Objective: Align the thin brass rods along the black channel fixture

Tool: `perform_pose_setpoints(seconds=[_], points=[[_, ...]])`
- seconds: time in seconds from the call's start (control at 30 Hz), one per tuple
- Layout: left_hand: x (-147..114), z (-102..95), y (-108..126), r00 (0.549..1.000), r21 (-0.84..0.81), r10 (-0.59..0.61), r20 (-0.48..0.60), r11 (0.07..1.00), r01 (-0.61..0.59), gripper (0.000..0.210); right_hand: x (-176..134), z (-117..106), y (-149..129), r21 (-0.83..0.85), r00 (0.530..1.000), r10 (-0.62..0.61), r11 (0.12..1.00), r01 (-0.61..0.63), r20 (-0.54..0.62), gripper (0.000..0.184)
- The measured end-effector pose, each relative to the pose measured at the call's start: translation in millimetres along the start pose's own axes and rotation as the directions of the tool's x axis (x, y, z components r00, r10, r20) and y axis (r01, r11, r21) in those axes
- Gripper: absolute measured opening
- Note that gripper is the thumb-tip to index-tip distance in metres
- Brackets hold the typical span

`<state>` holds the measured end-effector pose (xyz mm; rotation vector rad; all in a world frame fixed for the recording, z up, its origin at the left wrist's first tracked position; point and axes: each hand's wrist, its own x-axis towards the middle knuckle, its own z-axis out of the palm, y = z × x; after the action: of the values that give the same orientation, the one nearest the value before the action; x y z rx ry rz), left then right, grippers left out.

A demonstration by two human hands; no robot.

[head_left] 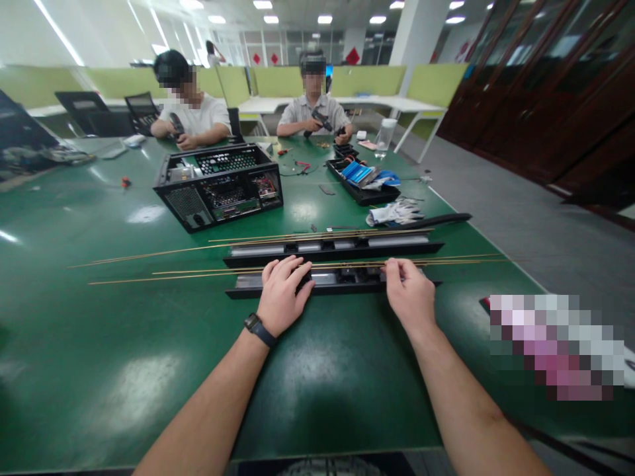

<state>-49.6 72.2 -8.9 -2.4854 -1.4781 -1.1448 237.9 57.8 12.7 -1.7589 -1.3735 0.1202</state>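
Observation:
Two long black channels with silvery insides lie side by side on the green table, the nearer channel (327, 280) and the farther channel (317, 250). Thin golden rods (188, 272) run lengthwise along the nearer one and stick out past its left end. My left hand (286, 291) rests over this channel and its rods, fingers stretched out, with a dark watch on the wrist. Near the channel's right end, my right hand (409, 291) is closed in a pinch on a thin golden rod. More golden rods (258, 239) lie along the farther channel.
Behind the channels stands an open black computer case (223, 188). White gloves (394, 213), a black tray (367, 192) with blue ribbon cables, and a water bottle (385, 137) are on the right. Two people work across the table. A blurred pink object (555, 350) lies at right.

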Motion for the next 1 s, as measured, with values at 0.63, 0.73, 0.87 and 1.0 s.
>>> perform_pose_setpoints(seconds=[0.63, 0.73, 0.87, 1.0], points=[[0.4, 0.1, -0.7, 1.000, 0.007, -0.001, 0.014, 1.000, 0.001, 0.034, 0.3, -0.6, -2.4, -0.003, 1.000, -0.011, 1.000, 0.011, 0.000, 0.047], [0.4, 0.1, -0.5, 1.000, 0.011, -0.005, 0.015, 1.000, 0.004, 0.034, 0.1, -0.4, -1.9, -0.006, 1.000, -0.011, 1.000, 0.011, 0.000, 0.046], [0.3, 0.6, -1.1, 1.000, 0.011, 0.008, 0.009, 1.000, -0.008, 0.034, 0.2, -0.2, -2.0, -0.005, 1.000, 0.006, 1.000, -0.006, -0.004, 0.044], [0.2, 1.3, -1.5, 1.000, 0.015, 0.012, 0.007, 1.000, -0.012, 0.034, 0.6, 0.3, -2.4, -0.011, 1.000, 0.026, 1.000, -0.026, 0.001, 0.044]])
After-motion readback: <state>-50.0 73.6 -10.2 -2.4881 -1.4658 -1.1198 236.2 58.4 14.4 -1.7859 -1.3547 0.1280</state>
